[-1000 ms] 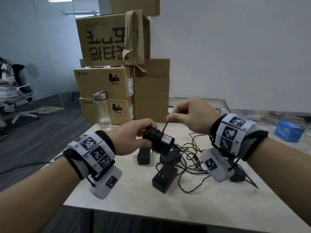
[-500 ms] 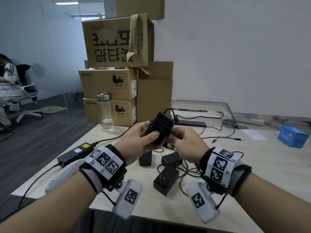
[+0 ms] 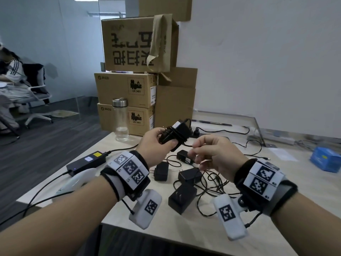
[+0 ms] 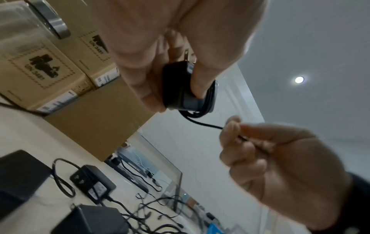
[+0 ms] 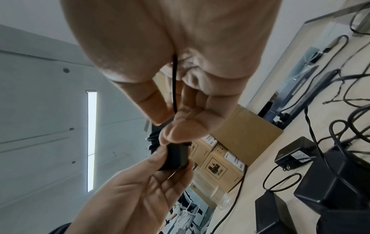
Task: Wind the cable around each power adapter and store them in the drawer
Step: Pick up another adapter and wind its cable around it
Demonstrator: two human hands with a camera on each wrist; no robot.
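My left hand [image 3: 158, 143] grips a black power adapter [image 3: 178, 133] [image 4: 180, 88] [image 5: 176, 158] in the air above the table, with several turns of its cable wound round the body. Just to the right, my right hand [image 3: 214, 154] pinches the loose end of that cable [image 4: 202, 123] [image 5: 174, 85] between thumb and fingers. Several more black adapters [image 3: 181, 197] lie on the table below in a tangle of thin black cables [image 3: 212, 183]. No drawer is in view.
Stacked cardboard boxes [image 3: 127, 104] and a glass bottle [image 3: 120, 121] stand at the table's far left. A black power brick [image 3: 86, 162] lies near the left edge, a blue box [image 3: 325, 160] at the right. A person sits on a chair far left.
My right hand has drawn away from the adapter to the right, pulling the cable end out. The left hand has turned the adapter and raised it slightly.
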